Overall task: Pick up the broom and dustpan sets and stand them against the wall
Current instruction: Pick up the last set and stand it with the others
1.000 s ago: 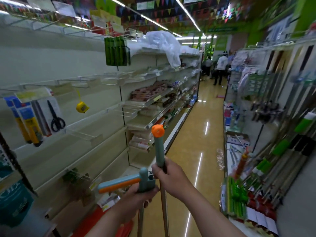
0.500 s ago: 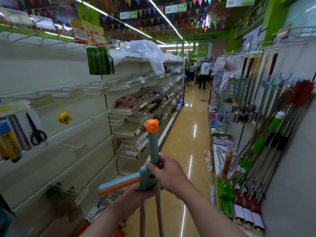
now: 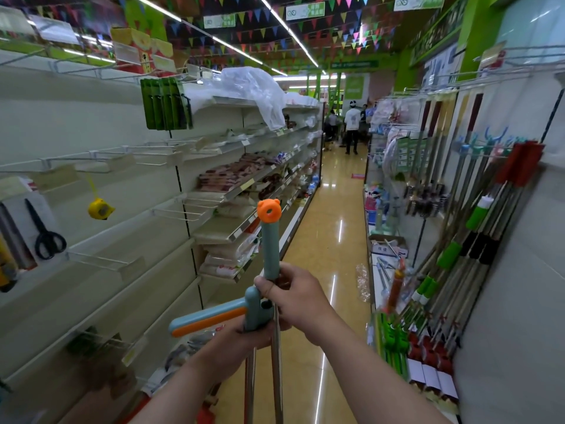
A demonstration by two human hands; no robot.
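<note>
Holding broom and dustpan set (image 3: 270,246) upright, well apart from wall (image 3: 513,301). Right hand (image 3: 295,298) curled round top handle, left hand (image 3: 241,338) gripping lower joint. Standing it against wall still left.

Yellow tape measure (image 3: 101,208) hangs near scissors (image 3: 46,234) on left shelving (image 3: 122,117) — plastic sheet (image 3: 253,93) drapes top shelf farther along.

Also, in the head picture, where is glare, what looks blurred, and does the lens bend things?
Head view: ceiling light strips throw glare streaks on the floor; the wide lens bows the left shelves; the poles on the right wall look smeared; the right hand gripping the upright handle and the left hand gripping the lower handle are sharp.
</note>
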